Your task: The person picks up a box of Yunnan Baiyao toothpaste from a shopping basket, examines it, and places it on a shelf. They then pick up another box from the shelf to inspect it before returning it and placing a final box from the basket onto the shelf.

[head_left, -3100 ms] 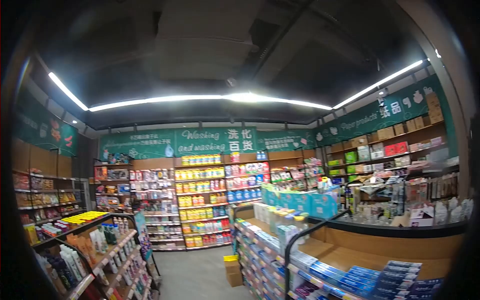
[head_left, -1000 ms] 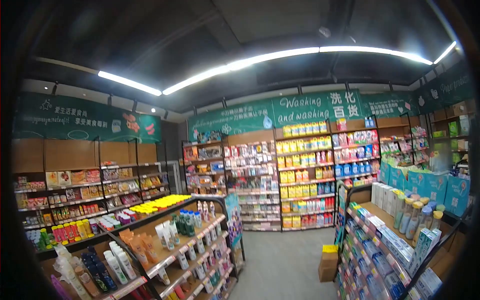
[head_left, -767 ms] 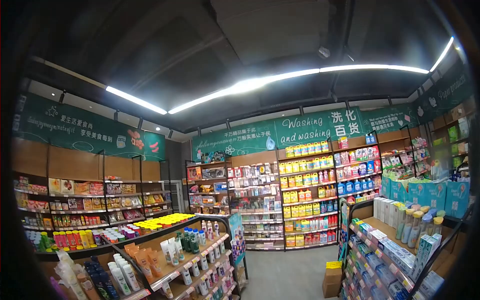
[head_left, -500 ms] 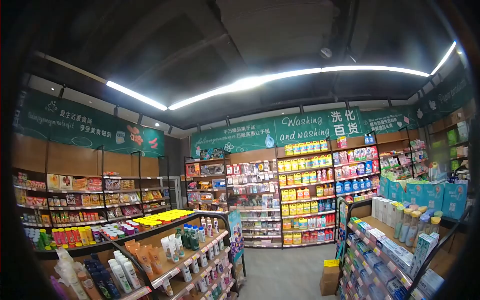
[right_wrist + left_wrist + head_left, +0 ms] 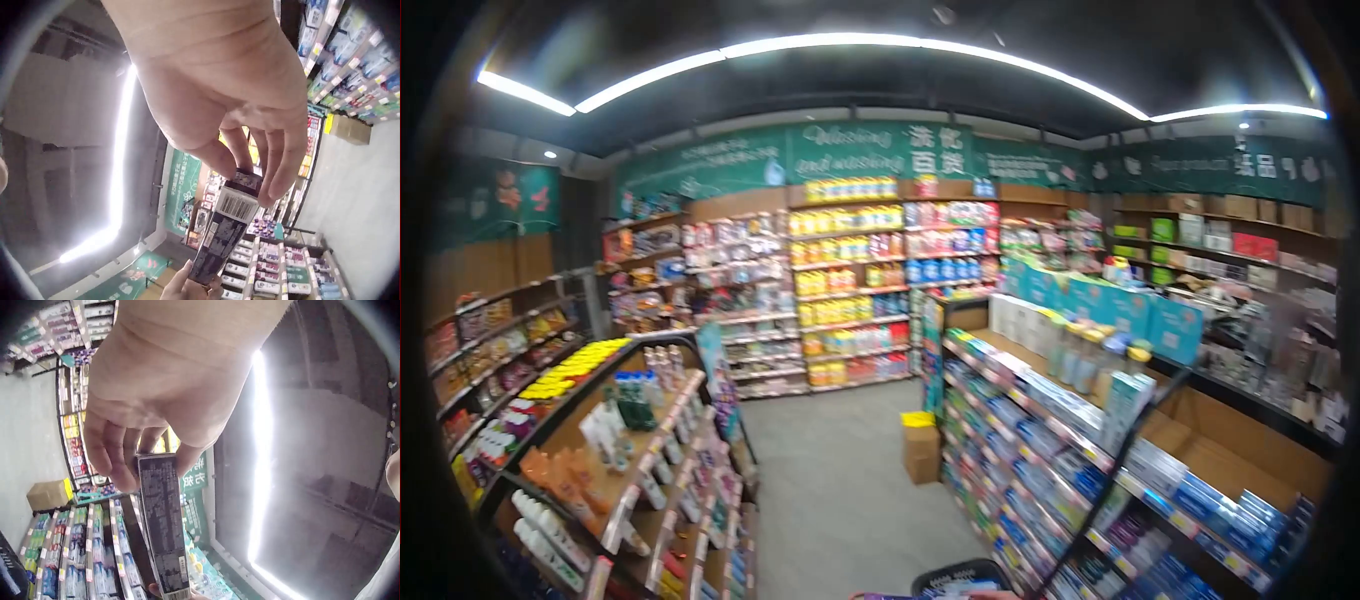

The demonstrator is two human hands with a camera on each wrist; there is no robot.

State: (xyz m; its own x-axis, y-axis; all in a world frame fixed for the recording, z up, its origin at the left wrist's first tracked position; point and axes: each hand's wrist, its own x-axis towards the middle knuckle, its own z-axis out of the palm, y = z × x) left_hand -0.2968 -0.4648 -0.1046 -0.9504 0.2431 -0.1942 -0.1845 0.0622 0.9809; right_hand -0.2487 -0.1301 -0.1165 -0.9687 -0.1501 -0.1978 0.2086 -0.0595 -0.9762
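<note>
A long, narrow dark box (image 5: 164, 531) with printed text is held at both ends. In the left wrist view, the left hand (image 5: 169, 381) pinches one end between thumb and fingers, and fingertips of the other hand touch the far end. Seen from the right wrist, the right hand (image 5: 219, 81) grips the barcode end of the box (image 5: 219, 240), the left hand (image 5: 184, 287) at its lower end. At the head view's bottom edge, a sliver of a purple item (image 5: 890, 596) shows beside a black basket (image 5: 962, 576).
Shelves of tubes and bottles (image 5: 615, 430) line the left of a grey aisle (image 5: 830, 480); a rack of boxed goods (image 5: 1040, 400) lines the right. A cardboard box (image 5: 921, 450) with a yellow top stands on the floor by that rack. Stocked wall shelves (image 5: 850, 280) are behind.
The head view has swung right and down, showing more of the right rack and floor. The black basket and purple item have come in at the bottom edge.
</note>
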